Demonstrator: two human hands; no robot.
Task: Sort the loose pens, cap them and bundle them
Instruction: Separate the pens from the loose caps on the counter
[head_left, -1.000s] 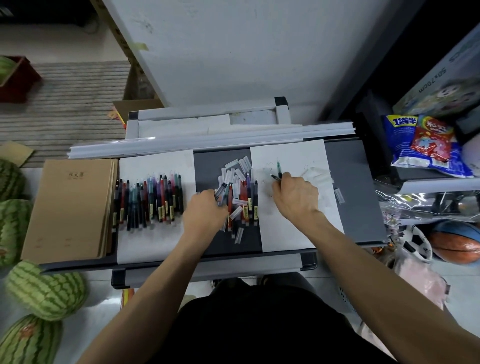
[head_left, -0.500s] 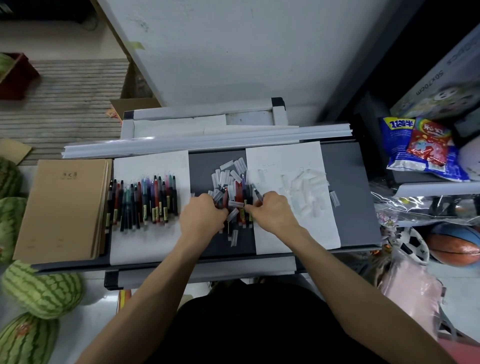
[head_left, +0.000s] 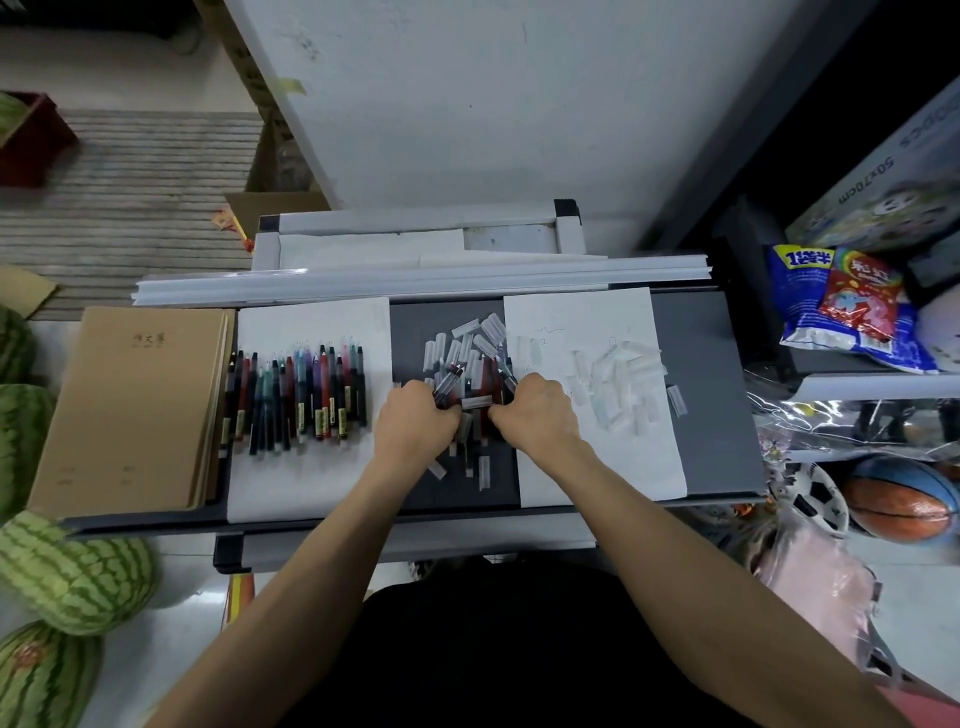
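Mid-frame on dark worktop (head_left: 711, 395): loose pens (head_left: 475, 387) in a heap, long axes top-to-bottom of frame, tips toward top, clear caps (head_left: 470, 338) mixed in. Left hand (head_left: 415, 423) curled round a few pens; right hand (head_left: 537, 410) pinches one. Left sheet (head_left: 311, 478) carries sorted row (head_left: 298, 395), same axis. Right sheet (head_left: 597, 317) carries cap heap (head_left: 621, 384).

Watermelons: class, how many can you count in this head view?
5. One watermelon in the red crate, top left; four down the left edge: first, second, third, fourth. Others may lie out of view.
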